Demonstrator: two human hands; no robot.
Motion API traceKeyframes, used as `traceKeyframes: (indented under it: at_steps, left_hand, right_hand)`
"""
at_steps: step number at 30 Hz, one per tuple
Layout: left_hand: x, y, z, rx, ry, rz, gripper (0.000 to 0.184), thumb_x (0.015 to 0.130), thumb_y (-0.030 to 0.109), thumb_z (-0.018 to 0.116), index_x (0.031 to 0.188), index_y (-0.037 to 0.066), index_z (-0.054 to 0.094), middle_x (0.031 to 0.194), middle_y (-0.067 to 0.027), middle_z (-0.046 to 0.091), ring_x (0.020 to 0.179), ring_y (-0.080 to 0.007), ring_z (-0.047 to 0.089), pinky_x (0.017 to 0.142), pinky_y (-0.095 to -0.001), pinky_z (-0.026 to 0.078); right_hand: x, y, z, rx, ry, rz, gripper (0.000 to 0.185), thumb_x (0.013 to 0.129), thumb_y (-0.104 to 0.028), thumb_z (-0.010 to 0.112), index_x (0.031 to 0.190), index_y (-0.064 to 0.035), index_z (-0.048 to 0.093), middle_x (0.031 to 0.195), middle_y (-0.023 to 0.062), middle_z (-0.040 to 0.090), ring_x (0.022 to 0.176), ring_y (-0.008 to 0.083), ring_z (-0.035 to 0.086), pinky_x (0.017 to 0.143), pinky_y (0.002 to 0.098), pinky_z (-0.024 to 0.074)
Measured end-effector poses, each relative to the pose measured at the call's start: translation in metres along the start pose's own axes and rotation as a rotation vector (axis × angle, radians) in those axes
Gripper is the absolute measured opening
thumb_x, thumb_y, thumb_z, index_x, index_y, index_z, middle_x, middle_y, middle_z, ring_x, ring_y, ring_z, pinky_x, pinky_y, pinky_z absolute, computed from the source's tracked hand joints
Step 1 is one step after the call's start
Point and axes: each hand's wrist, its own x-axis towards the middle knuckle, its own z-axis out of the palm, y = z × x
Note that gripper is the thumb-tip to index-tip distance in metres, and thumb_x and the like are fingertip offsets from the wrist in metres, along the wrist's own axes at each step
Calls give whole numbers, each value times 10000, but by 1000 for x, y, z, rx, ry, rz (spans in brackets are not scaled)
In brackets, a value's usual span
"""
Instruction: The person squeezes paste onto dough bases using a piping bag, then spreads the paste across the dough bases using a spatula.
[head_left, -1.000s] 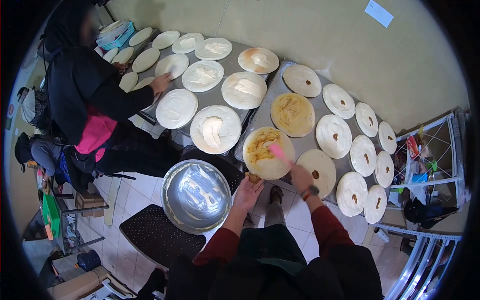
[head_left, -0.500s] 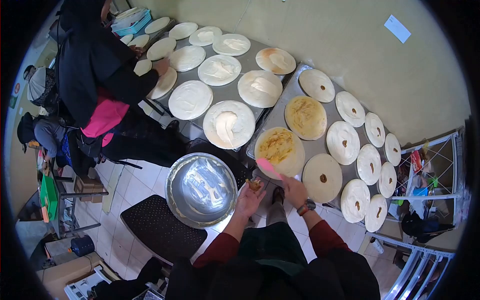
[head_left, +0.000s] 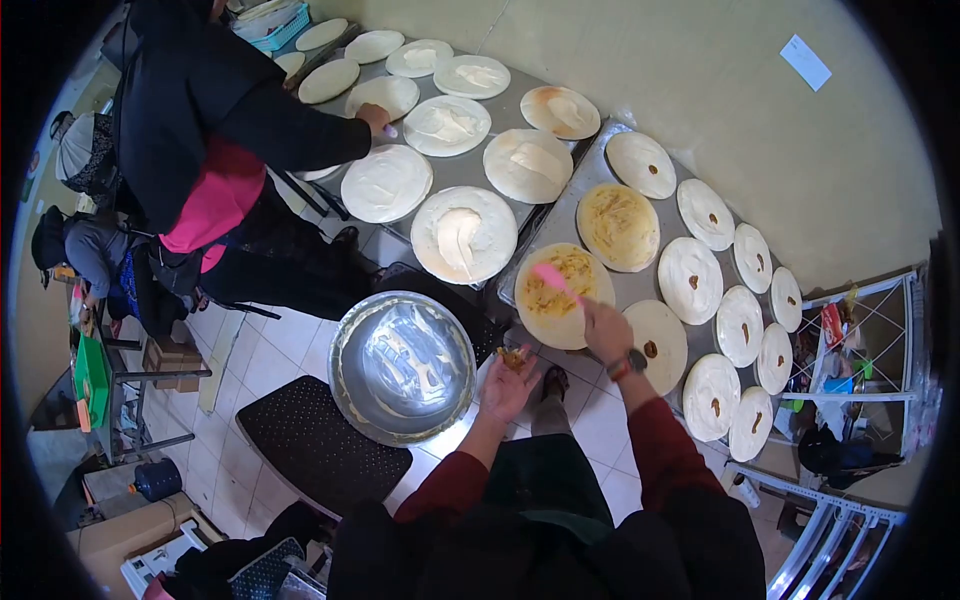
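Just beyond the right side of the metal bowl (head_left: 352, 395), the pink spatula (head_left: 548, 275) is over a pale round (head_left: 552, 322) partly coated in a brown-yellow spread. Its long axis slants: the handle end lies nearest the wearer and farther from the bowl, and the blade points away from the wearer and leftward, toward the bowl's far side. Whether the blade touches the spread cannot be told.

The right hand (head_left: 607, 335), to the right of the bowl, has its fingers closed around the handle, back of the hand upward. That forearm reaches forward and leans left toward the bowl, a watch (head_left: 627, 365) at the wrist.

The left hand (head_left: 508, 388) is just beside the bowl's right rim, palm up and half open, cupping a lump of brown filling (head_left: 512, 357) at the fingers; its forearm angles forward and to the right.

The coated round lies on the table (head_left: 635, 285) beyond and right of the bowl, with a second coated round (head_left: 618, 228) farther off.
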Motion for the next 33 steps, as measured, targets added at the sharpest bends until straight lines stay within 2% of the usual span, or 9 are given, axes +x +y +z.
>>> traceKeyframes:
  at_steps: [4,6,12,16,22,25,28,30,33]
  left_hand:
    - [0,2,5,-46,-13,-19,352,801,390,492,1086,184,496,1282,-54,387,1158,-235,343,968,-444,221]
    - [-4,5,7,-25,-58,-28,310,818,375,458,1063,190,503,1238,-14,442,1165,-212,335,990,-443,143]
    - [10,9,-1,-2,-23,-62,314,813,379,457,1062,194,508,1243,-16,440,1165,-211,330,993,-437,129]
    - [8,5,17,22,-12,-62,301,811,379,458,1051,204,515,1241,-18,442,1175,-213,321,993,-444,125]
    - [12,8,15,48,-64,-84,292,808,379,467,1037,206,518,1238,-24,446,1201,-214,296,998,-448,100]
    - [11,10,15,32,-77,-96,301,807,380,469,1044,201,514,1244,-24,442,1202,-212,295,1001,-448,89]
    - [11,8,19,94,-25,-101,309,822,399,425,1043,209,526,1304,-59,370,1208,-238,299,985,-454,183]
    - [13,7,18,114,-5,-97,338,830,404,403,1073,189,497,1304,-60,369,1211,-240,293,988,-460,166]
    - [14,6,17,98,-9,-101,363,837,406,383,1097,169,472,1309,-56,361,1218,-242,280,994,-462,142]
  right_hand:
    - [5,0,8,-50,-55,-25,317,763,-144,438,1063,-171,537,749,125,564,718,303,572,602,414,462]
    - [-43,-11,-3,-101,-141,-64,266,808,-159,425,1042,-163,554,720,125,552,670,294,565,556,410,454]
    - [-100,18,-35,-44,-184,165,263,772,-168,463,1016,-173,560,724,118,545,713,298,568,582,418,454]
    - [-41,35,3,105,90,139,252,797,-187,445,1024,-173,554,780,120,564,715,307,564,590,431,448]
    - [-86,4,21,76,-2,68,323,770,-158,459,1088,-183,506,837,111,565,710,316,564,588,432,456]
    - [-125,22,-6,38,-89,188,358,750,-126,464,1101,-186,494,843,111,562,699,321,564,567,432,457]
    - [-137,41,-12,-6,-8,419,382,735,-104,462,1109,-183,484,817,118,552,683,325,563,551,435,455]
    - [-132,32,2,150,192,264,404,721,-79,453,1111,-178,482,776,124,540,671,333,557,564,435,454]
    - [-113,-15,28,188,58,118,517,691,-46,456,1184,-200,428,870,134,520,700,346,551,590,429,457]
